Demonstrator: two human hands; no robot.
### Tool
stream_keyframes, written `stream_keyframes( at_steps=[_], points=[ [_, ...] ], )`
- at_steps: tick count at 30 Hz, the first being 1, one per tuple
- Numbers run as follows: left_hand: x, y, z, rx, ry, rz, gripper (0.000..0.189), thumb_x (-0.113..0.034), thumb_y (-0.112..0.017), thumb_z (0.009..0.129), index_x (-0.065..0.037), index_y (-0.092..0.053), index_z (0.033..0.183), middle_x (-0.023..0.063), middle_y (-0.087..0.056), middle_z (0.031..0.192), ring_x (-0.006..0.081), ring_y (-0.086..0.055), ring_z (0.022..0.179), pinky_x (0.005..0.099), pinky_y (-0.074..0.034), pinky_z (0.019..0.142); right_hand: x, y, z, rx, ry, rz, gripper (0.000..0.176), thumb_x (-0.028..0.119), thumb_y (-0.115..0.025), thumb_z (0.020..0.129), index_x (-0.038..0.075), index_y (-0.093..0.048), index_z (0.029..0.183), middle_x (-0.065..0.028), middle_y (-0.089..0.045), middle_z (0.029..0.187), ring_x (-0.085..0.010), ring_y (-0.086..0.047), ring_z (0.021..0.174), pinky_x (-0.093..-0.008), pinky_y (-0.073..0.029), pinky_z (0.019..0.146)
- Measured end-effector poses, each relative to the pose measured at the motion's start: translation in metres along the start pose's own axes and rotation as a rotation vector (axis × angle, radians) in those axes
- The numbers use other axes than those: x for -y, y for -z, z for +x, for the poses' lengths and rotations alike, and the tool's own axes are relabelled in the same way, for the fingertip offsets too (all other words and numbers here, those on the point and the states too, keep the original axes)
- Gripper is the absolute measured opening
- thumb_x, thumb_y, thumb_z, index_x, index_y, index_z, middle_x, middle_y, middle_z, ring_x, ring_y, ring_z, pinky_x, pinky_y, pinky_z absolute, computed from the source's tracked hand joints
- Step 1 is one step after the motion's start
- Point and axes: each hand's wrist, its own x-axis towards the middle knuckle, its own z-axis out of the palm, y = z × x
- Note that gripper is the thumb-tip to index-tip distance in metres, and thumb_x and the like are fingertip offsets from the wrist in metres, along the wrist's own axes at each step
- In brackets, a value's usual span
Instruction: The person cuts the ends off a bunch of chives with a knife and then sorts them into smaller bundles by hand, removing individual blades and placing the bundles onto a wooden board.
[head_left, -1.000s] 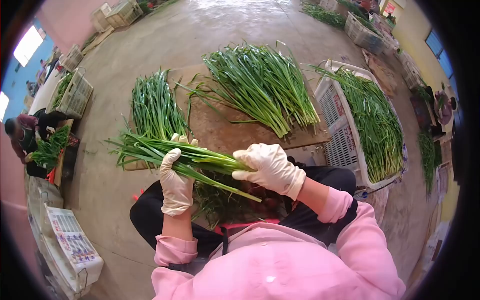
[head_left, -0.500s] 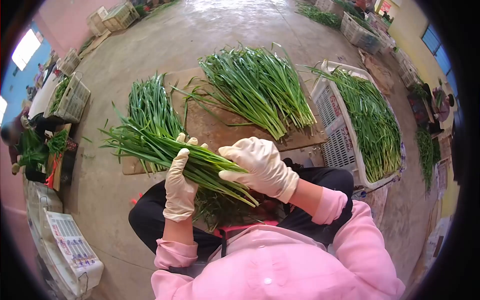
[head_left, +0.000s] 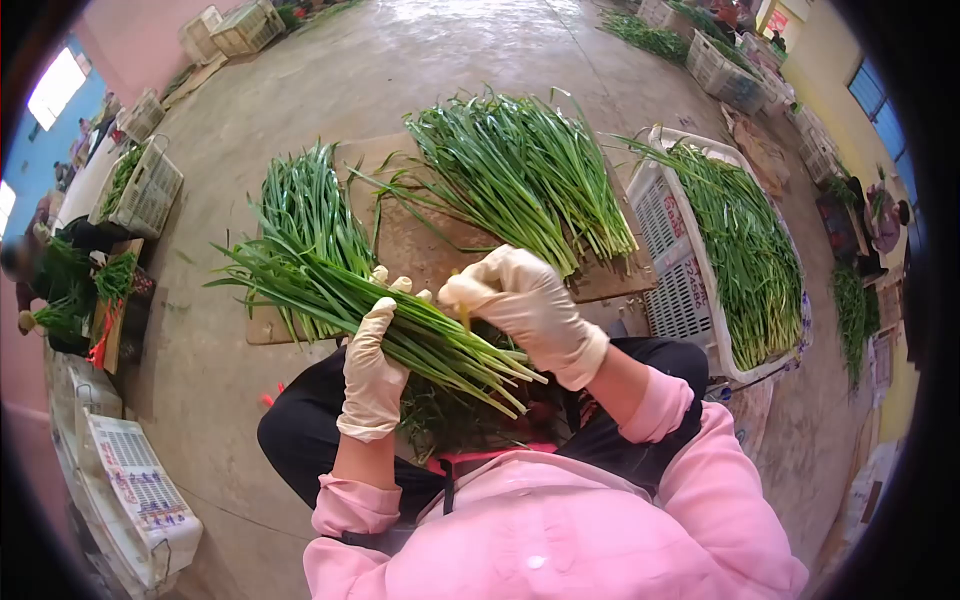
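Leafy bunch at near edge of brown desk

Left hand grips it, right hand pinches a yellowish strip; more greens lie on the desk, a packed white crate stands alongside, concrete floor spreads beyond

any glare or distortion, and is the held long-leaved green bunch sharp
Head view: white glare at top on the grey concrete floor, washed-out white window at left, fisheye bending, black corners; same head view: the held bunch looks fairly sharp.
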Motion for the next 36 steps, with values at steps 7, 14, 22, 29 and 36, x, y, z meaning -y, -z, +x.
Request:
stream_keyframes(
  at_steps=[7,14,22,29,36],
  points=[
    [-0.026,0.019,0.001,0.130,-0.104,-0.107,0.044,-0.040,-0.060,0.099,-0.012,-0.060,0.133,-0.0003,-0.068,0.098,0.0243,-0.066,0.100,0.0541,-0.053,0.098,-0.040,0.073,-0.012,-0.023,0.071,-0.942,0.016,0.018,-0.063,0.094,0.003,-0.065,0.098,-0.0111,-0.065,0.088,-0.0294,-0.063,0.086,-0.0391,-0.051,0.078],
    [-0.042,0.035,0.006,0.147,-0.168,-0.163,0.041,-0.030,-0.058,0.103,-0.009,-0.056,0.138,-0.0005,-0.068,0.088,0.0168,-0.066,0.084,0.0466,-0.054,0.098,-0.066,0.069,-0.009,0.036,0.122,-0.457,0.032,0.030,-0.066,0.097,0.001,-0.071,0.110,-0.0100,-0.071,0.097,-0.0212,-0.065,0.091,-0.0335,-0.050,0.082],
    [-0.050,0.025,0.011,0.352,-0.163,-0.309,0.033,-0.020,-0.052,0.106,-0.002,-0.058,0.133,0.0001,-0.062,0.075,0.0160,-0.059,0.073,0.0414,-0.052,0.088,-0.046,0.028,-0.015,0.295,0.002,-0.517,0.032,0.026,-0.072,0.093,0.001,-0.073,0.114,-0.0093,-0.074,0.089,-0.0180,-0.068,0.076,-0.0298,-0.051,0.071],
    [-0.083,0.019,0.006,0.469,-0.287,-0.248,0.029,-0.016,-0.049,0.106,0.001,-0.059,0.127,0.0007,-0.057,0.075,0.0149,-0.054,0.068,0.0352,-0.049,0.082,-0.052,0.087,-0.025,0.020,-0.224,-0.334,0.027,0.021,-0.067,0.097,0.001,-0.070,0.079,0.0005,-0.058,0.065,-0.0082,-0.049,0.057,-0.0261,-0.042,0.055],
    [-0.071,-0.005,0.018,0.617,-0.191,-0.258,0.021,-0.015,-0.049,0.106,-0.002,-0.057,0.120,-0.0016,-0.052,0.072,0.0116,-0.052,0.066,0.0326,-0.048,0.079,-0.029,0.055,0.001,0.373,-0.188,-0.022,0.052,0.031,-0.070,0.095,-0.005,-0.061,0.132,-0.0065,-0.069,0.115,-0.0110,-0.058,0.110,-0.0262,-0.043,0.100]
  ],
)
